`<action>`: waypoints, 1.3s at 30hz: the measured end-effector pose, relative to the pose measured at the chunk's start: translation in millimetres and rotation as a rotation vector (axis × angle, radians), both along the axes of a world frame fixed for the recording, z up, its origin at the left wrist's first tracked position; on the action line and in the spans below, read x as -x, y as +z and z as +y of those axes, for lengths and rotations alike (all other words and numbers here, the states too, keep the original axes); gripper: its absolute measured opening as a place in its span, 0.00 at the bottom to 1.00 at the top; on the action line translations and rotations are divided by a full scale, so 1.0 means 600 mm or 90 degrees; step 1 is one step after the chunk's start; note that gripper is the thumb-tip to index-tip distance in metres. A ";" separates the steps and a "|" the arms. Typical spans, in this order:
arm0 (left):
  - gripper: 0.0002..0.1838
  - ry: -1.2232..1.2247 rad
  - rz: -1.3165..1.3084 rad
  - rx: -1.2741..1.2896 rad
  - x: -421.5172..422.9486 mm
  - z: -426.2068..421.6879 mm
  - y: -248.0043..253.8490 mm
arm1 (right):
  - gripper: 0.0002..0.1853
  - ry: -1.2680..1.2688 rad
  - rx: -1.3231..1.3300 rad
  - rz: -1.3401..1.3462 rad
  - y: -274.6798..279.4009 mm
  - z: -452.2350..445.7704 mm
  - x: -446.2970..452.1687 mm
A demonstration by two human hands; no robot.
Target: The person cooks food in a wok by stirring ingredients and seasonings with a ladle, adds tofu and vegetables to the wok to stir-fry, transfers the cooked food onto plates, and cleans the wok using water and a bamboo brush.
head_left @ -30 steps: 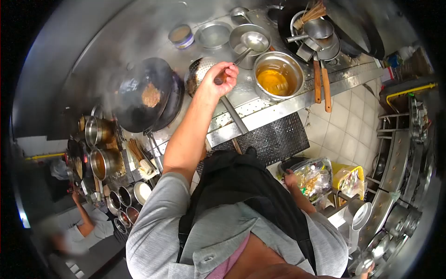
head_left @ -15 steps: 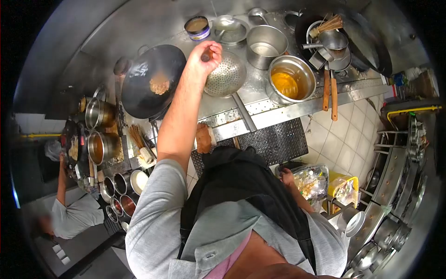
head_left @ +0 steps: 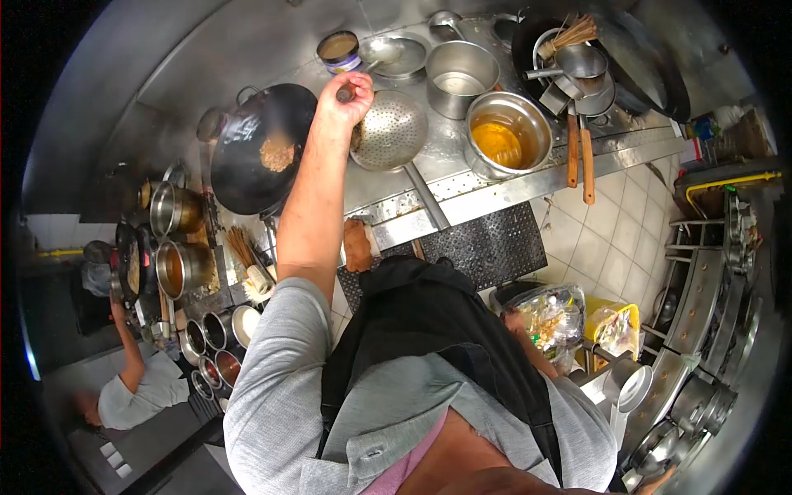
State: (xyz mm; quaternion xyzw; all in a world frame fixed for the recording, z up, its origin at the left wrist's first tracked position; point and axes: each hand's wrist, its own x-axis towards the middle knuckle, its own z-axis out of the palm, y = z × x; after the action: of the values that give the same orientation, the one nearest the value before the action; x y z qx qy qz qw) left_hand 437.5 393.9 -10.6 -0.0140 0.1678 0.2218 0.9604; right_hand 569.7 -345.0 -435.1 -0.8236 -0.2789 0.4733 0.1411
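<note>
My left hand (head_left: 348, 95) is closed around the wooden end of a ladle. The ladle (head_left: 381, 56) runs up and to the right into a shallow round metal pan (head_left: 404, 59) at the back of the counter. Below that hand lies a perforated strainer (head_left: 394, 128) with its long handle toward me. To the left a black wok (head_left: 247, 169) holds a small heap of brown, minced-looking food (head_left: 277, 154), under a hazy blur. My right hand (head_left: 515, 322) hangs low beside a plastic-lined bin (head_left: 551, 318); its fingers are unclear, and I cannot see anything in it.
An open tin (head_left: 338, 48) stands behind the wok. A steel pot (head_left: 462, 70) and a pot with yellow liquid (head_left: 507, 136) stand right of the strainer. Wooden-handled tools (head_left: 587, 169) jut over the counter edge. A co-worker (head_left: 144, 392) is at the far left.
The view has shifted, so the counter sits slightly further left. My left hand appears further left too, still gripping the ladle. The co-worker's raised arm has changed position a little.
</note>
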 end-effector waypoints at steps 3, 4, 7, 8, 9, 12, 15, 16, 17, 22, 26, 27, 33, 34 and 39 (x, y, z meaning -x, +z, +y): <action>0.01 -0.016 -0.006 0.010 0.004 -0.003 0.003 | 0.27 0.065 -0.044 -0.019 -0.056 -0.017 -0.018; 0.01 -0.008 -0.007 0.007 0.009 -0.010 0.009 | 0.27 0.031 -0.090 -0.014 -0.062 -0.020 -0.018; 0.01 0.016 -0.010 0.006 0.040 -0.040 0.032 | 0.28 0.092 -0.148 -0.086 -0.074 -0.020 -0.026; 0.01 0.025 -0.010 0.008 0.059 -0.053 0.038 | 0.28 0.109 -0.131 -0.101 -0.074 -0.016 -0.029; 0.02 0.018 -0.015 -0.010 0.082 -0.062 0.036 | 0.28 0.127 -0.115 -0.116 -0.063 -0.007 -0.029; 0.07 -0.002 -0.027 -0.062 0.171 -0.088 0.024 | 0.28 0.078 -0.032 -0.104 0.007 0.044 -0.004; 0.11 0.033 0.009 -0.084 0.284 -0.140 0.056 | 0.26 -0.029 0.004 -0.086 0.043 0.098 0.029; 0.07 0.049 0.022 -0.090 0.323 -0.149 0.053 | 0.26 -0.085 0.031 -0.064 0.105 0.139 0.048; 0.07 0.052 0.032 -0.097 0.363 -0.158 0.053 | 0.25 -0.141 0.058 -0.044 0.159 0.177 0.071; 0.03 0.069 0.149 -0.130 0.547 -0.186 0.055 | 0.26 -0.159 0.009 0.022 0.103 0.242 0.130; 0.06 0.077 0.366 -0.239 0.640 -0.197 0.054 | 0.26 -0.116 0.013 0.001 0.154 0.329 0.208; 0.07 0.071 0.430 -0.275 0.657 -0.196 0.054 | 0.26 -0.098 0.024 -0.011 0.167 0.350 0.225; 0.38 0.062 0.636 -0.487 0.712 -0.199 -0.010 | 0.33 0.006 0.033 0.001 0.195 0.389 0.276; 0.38 0.079 0.644 -0.472 0.713 -0.202 -0.011 | 0.32 0.003 0.036 -0.003 0.209 0.392 0.282; 0.33 0.145 0.593 -0.415 0.670 -0.220 0.014 | 0.27 0.000 0.014 -0.093 0.167 0.344 0.262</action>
State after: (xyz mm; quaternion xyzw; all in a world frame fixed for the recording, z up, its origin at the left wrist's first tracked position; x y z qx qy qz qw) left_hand 35.5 262.2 -2.3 0.3640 0.4933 0.3465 0.7100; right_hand 412.6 -138.9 -334.9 -0.8574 -0.2832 0.4150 0.1110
